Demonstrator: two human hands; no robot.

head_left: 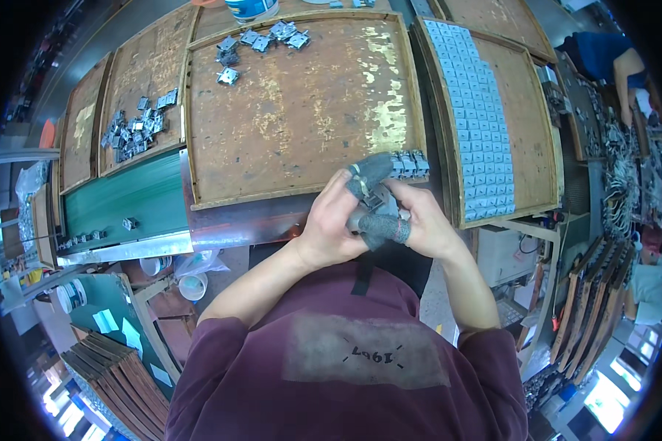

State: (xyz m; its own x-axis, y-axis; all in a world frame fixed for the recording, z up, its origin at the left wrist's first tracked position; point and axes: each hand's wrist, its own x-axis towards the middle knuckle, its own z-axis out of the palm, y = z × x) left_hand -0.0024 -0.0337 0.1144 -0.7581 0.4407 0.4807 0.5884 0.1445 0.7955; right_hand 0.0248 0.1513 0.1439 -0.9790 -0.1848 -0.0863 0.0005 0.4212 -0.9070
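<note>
My left hand [325, 229] and my right hand [432, 226] meet in front of my chest, fingers bent around a small grey metal part [376, 198]. Dark grey wraps cover some fingertips, and the fingers hide much of the part. Just beyond them, a short row of similar metal parts [410, 164] stands at the near right corner of a worn wooden tray [294, 125]. Loose metal brackets [261, 40] lie scattered at that tray's far left.
To the right, another wooden tray [531, 147] carries tight rows of silver parts [485, 136]. A green conveyor belt [129, 198] runs at left, below a tray with a heap of brackets [136, 131]. Stacked boards [592, 309] stand at lower right. A co-worker [609, 59] is at far right.
</note>
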